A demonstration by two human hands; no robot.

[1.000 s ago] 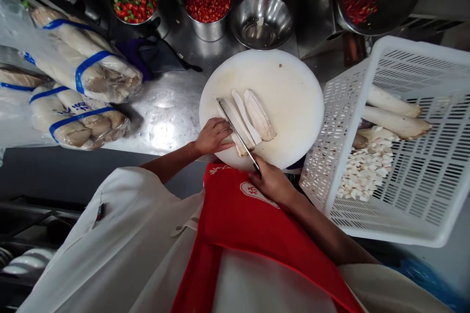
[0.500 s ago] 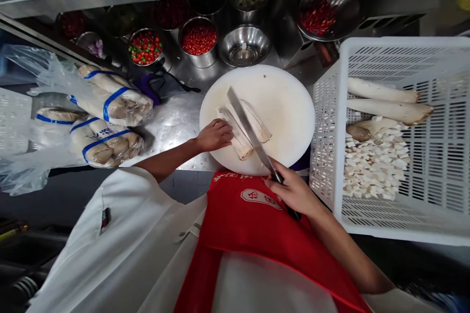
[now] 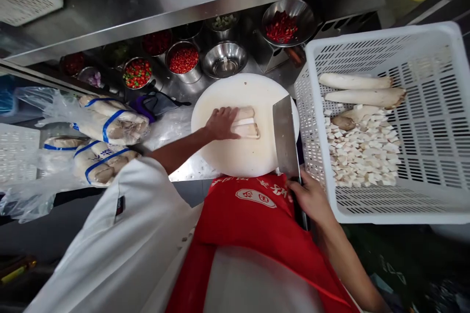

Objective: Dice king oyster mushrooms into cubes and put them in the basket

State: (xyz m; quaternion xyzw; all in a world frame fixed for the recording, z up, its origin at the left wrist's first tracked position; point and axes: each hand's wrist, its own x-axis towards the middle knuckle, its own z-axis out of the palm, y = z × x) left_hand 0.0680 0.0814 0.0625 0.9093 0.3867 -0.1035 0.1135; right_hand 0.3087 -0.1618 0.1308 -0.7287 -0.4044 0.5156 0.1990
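Note:
Long slices of king oyster mushroom (image 3: 246, 130) lie side by side, lengthwise across the round white cutting board (image 3: 242, 156). My left hand (image 3: 222, 123) lies over their left ends and holds them against the board, its fingers hiding those ends. In my right hand (image 3: 312, 195) is the black handle of a cleaver (image 3: 286, 132). Its wide blade extends over the board's right edge, away from the slices. Right of the board, a white plastic basket (image 3: 367, 217) holds diced mushroom (image 3: 363, 151) and a few whole king oyster mushrooms (image 3: 363, 97).
Metal bowls of chopped red chili (image 3: 183, 60) and mixed chili (image 3: 137, 74) line the back beneath a steel shelf (image 3: 147, 29). A shallow metal bowl (image 3: 224, 69) stands just behind the board. Bagged mushrooms (image 3: 110, 120) with blue bands lie at left.
The cleaver has moved right, off the mushroom slices, and its blade has turned flatter to view. My left hand has shifted over the slices, which now lie crosswise. The view has tilted.

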